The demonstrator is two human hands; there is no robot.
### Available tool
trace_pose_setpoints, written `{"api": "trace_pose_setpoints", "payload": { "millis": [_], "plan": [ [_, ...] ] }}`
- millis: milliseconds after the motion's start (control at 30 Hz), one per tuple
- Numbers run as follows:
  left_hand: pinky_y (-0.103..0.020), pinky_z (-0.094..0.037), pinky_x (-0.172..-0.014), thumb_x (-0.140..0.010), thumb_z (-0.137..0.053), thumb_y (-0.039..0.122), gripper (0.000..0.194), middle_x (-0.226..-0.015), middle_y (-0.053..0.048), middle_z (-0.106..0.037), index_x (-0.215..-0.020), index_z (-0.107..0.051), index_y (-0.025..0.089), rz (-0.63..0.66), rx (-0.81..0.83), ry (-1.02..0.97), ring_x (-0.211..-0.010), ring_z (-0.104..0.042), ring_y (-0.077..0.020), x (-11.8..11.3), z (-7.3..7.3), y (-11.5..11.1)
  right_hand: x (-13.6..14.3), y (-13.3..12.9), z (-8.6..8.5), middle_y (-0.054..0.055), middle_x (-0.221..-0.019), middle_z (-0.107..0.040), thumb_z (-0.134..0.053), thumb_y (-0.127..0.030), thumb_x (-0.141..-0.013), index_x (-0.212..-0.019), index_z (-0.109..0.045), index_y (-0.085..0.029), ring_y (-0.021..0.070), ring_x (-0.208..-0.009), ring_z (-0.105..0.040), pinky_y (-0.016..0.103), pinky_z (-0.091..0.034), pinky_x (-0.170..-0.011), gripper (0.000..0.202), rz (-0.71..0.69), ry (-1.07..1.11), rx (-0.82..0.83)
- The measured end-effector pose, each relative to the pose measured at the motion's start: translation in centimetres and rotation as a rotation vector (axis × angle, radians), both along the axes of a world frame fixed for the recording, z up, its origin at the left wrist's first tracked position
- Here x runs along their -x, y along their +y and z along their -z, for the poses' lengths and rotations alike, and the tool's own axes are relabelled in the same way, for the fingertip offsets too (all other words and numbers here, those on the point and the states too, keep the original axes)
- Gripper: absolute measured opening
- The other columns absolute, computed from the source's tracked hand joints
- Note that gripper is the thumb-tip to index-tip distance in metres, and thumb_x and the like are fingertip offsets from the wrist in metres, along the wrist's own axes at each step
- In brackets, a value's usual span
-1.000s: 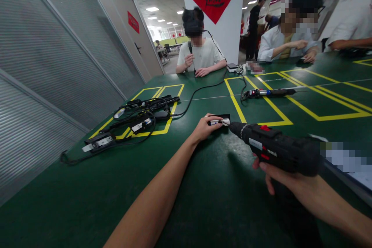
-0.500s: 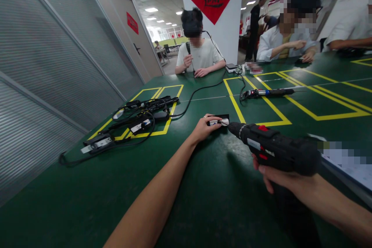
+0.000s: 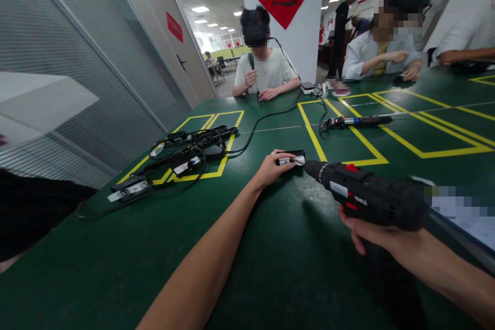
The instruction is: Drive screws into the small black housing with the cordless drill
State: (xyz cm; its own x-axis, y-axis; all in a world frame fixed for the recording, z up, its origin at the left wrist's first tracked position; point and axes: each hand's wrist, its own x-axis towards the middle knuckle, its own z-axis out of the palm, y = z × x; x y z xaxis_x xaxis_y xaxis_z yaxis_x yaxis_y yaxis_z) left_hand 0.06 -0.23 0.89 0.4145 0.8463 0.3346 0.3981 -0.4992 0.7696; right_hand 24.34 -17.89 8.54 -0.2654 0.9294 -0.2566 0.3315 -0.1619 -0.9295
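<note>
My left hand (image 3: 271, 170) is closed around a small black block with a white part (image 3: 298, 160), which it holds against the green table. What exactly the block is cannot be made out. In my right hand (image 3: 373, 232) is a black cordless drill (image 3: 373, 193) with red buttons, gripped by its handle. The drill points left, its chuck right at the block's near right end. Whether the bit touches the block is too small to tell.
Black adapters with tangled cables (image 3: 189, 157) lie on the left within yellow tape. An electric screwdriver with a cord (image 3: 359, 121) lies at the right back. Another person (image 3: 266, 69) sits across the table. A clipboard with paper (image 3: 464, 219) lies far right. Someone's white sleeve (image 3: 42, 105) shows at left.
A person in white and black has come into view at the left edge. My hands, the block and the drill stay in nearly the same place.
</note>
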Motion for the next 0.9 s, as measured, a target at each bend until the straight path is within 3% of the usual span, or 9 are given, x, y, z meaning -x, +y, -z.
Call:
{"api": "trace_pose_setpoints", "payload": {
  "millis": [900],
  "plan": [
    [-0.033,-0.041,-0.091,-0.078,-0.061,0.035,0.032,-0.107,-0.007,-0.060,-0.105,-0.067,0.019,0.012,0.003,-0.005,-0.101,-0.052,-0.0186,0.08,-0.23,-0.14,0.23,-0.24,0.00,-0.003,-0.058,-0.061,-0.056,-0.038,-0.083,-0.084,-0.063,-0.022,0.0165,-0.061,-0.058,0.035,-0.044,-0.072,0.017,0.060,0.024,0.013]
  ]
}}
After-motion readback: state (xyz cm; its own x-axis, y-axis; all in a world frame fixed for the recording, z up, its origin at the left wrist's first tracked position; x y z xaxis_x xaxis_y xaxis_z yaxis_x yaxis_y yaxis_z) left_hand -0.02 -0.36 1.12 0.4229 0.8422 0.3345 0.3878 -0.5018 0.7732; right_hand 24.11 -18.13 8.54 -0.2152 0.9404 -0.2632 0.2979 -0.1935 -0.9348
